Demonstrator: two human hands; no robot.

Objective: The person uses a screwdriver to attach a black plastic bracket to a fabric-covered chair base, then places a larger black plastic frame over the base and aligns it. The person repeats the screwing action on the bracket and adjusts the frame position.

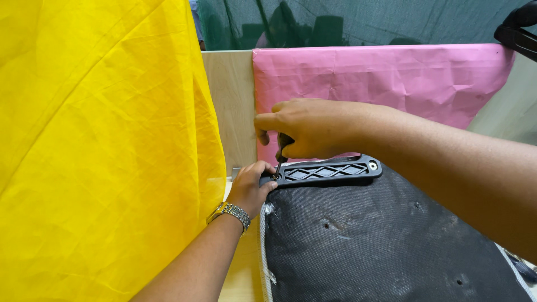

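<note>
A black plastic handle (330, 170) with diamond cut-outs lies along the top edge of a black fabric-covered panel (380, 240). My right hand (307, 127) is closed around a screwdriver (279, 156) whose tip stands in the hole at the handle's left end. My left hand (250, 187), a metal watch (230, 212) on its wrist, pinches that same left end of the handle beside the tip. The screw itself is hidden by my fingers.
A large yellow cloth (100, 145) hangs on the left. A pink sheet (391, 78) covers the board behind. A bare wooden panel (228, 106) shows between them. Dark green netting (347, 22) is at the back, and a black strap (517, 31) at the top right.
</note>
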